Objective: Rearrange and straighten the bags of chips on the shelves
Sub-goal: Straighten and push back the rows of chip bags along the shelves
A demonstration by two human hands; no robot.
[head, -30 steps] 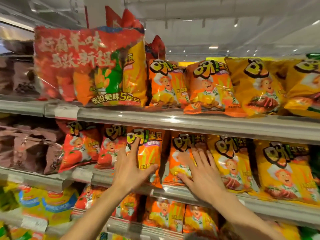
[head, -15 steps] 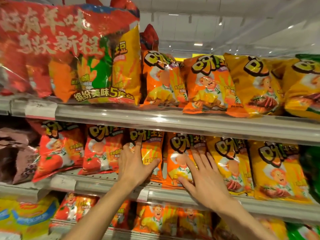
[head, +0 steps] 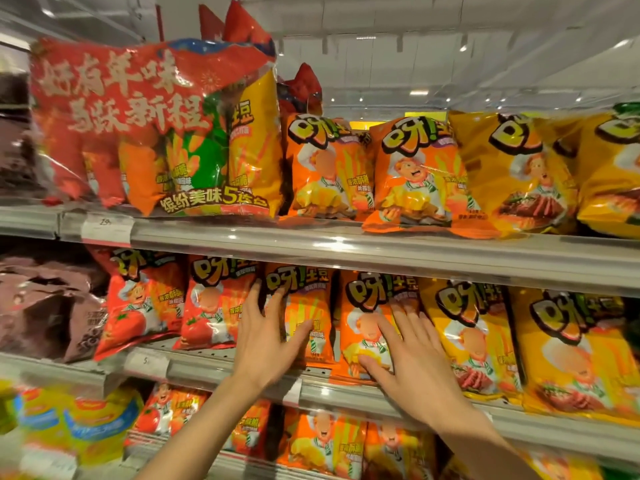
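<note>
Item: orange chip bag [head: 304, 317], middle shelf [head: 398, 398], standing at the front edge beside a second orange chip bag [head: 372, 327]; red bags to the left, yellow bags to the right.
Handling, by judgement: light, air-filled, soft and crinkly, slippery film, contents easily crushed; best taken by the side seams or nudged flat-handed on the face.
Left hand [head: 268, 336]: fingers spread and straight, laid on the first bag's left edge and face, thumb across its lower front; gripping nothing.
Right hand [head: 412, 355]: open, fingers straight, pressed flat on the second bag's face, thumb near its bottom corner at the shelf edge.
</note>
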